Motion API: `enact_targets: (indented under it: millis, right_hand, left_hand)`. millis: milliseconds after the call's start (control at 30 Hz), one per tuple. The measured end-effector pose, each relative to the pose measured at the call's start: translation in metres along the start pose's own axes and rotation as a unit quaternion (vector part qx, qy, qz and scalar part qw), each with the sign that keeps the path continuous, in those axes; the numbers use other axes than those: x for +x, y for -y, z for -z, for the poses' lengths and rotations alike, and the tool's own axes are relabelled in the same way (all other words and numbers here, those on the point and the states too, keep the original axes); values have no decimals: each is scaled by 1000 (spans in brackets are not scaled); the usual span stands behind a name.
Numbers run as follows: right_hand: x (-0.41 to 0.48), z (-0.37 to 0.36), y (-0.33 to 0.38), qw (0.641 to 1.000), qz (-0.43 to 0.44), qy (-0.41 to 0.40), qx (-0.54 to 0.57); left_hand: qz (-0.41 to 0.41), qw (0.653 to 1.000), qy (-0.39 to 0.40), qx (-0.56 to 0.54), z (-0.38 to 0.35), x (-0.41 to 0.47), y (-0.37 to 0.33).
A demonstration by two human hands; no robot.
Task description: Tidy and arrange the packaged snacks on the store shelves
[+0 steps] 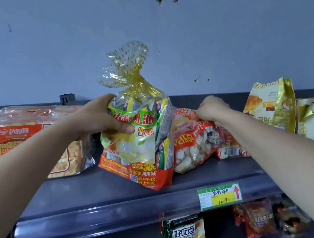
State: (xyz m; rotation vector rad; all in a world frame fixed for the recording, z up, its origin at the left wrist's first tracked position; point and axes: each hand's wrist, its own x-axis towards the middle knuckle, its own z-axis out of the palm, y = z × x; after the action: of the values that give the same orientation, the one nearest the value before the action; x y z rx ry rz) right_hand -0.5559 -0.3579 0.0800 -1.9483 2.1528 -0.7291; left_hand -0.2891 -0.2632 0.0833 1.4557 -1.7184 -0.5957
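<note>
A tall snack bag (136, 147) in green, yellow and red, tied at the top with gold-flecked film, stands upright on the dark top shelf (102, 196). My left hand (100, 117) grips its upper left side, thumb across the front. Just to its right lies a red and clear bag of small wrapped cakes (193, 146), leaning against the tall bag. My right hand (212, 110) pinches that bag's top edge with curled fingers.
Flat orange packs of cakes (26, 142) are stacked at the shelf's left. Gold and cream croissant bags (273, 104) stand at the right. A green and yellow price tag (220, 196) sits on the shelf lip. More snack packs (188, 235) fill the shelf below. A grey wall rises behind.
</note>
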Motion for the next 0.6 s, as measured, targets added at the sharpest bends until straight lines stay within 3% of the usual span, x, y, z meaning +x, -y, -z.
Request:
enact_targets:
  millis: [133, 233, 300, 400, 500, 600]
  right_hand:
    - [8, -10, -7, 991, 40, -123, 44]
    - [7, -29, -14, 944, 102, -275, 153]
    - [11, -37, -17, 914, 132, -329, 200]
    - [27, -37, -24, 923, 130, -262, 251]
    - [38, -41, -37, 962, 126, -111, 216]
    - [47, -38, -50, 969, 162, -36, 184]
  left_hand:
    - [17, 999, -29, -7, -5, 9, 1]
    - [34, 995, -92, 13, -16, 14, -3]
    - [42, 990, -132, 10, -24, 18, -5]
    - [38, 988, -146, -20, -45, 24, -10]
    - [29, 988, -154, -4, -71, 35, -20]
    - [20, 983, -173, 60, -96, 45, -35]
